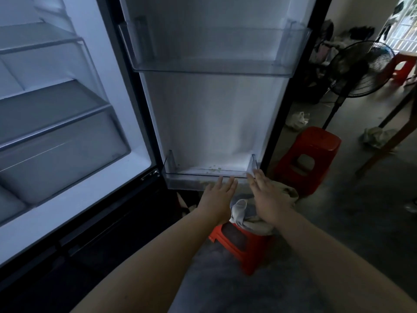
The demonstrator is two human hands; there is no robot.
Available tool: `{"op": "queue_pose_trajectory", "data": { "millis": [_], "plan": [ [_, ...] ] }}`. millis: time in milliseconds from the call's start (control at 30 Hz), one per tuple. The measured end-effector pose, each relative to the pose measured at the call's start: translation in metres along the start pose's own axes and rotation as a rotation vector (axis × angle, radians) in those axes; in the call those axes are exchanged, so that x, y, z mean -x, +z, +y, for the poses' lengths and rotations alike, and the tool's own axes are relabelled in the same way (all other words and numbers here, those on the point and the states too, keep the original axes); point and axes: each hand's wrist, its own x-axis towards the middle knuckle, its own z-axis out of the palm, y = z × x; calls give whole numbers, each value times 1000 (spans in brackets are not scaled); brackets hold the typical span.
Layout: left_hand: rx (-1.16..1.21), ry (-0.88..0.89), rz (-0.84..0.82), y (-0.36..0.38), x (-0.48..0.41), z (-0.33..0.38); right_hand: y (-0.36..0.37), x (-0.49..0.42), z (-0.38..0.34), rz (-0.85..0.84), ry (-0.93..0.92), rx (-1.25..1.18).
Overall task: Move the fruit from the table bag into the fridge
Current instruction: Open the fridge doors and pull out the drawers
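Observation:
The fridge stands open: its glass shelves (52,114) on the left hold nothing, and the inner side of its door (214,109) fills the middle. My left hand (216,197) and my right hand (266,195) reach out side by side, fingers straight, fingertips at the front edge of the door's clear bottom bin (191,177). Neither hand holds anything. A few small green bits lie in that bin. No fruit and no table bag can be seen.
A clear upper door bin (214,66) is bare. Beneath my hands a red stool (243,247) carries crumpled cloth (250,215). Another red stool (309,159) stands right of the door. A black floor fan (358,68), a wooden table leg (390,141) and a bag on the floor (297,119) are further right.

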Motion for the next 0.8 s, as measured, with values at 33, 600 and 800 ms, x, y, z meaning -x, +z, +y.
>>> {"op": "queue_pose_trajectory", "data": {
  "millis": [33, 600, 800],
  "plan": [
    [-7, -14, 4, 0, -5, 2, 2, -6, 6, 6, -7, -9],
    [-159, -111, -26, 10, -4, 23, 28, -12, 26, 93, -143, -47],
    [-100, -98, 54, 3, 23, 6, 20, 7, 0, 158, -39, 14]
  ]
}}
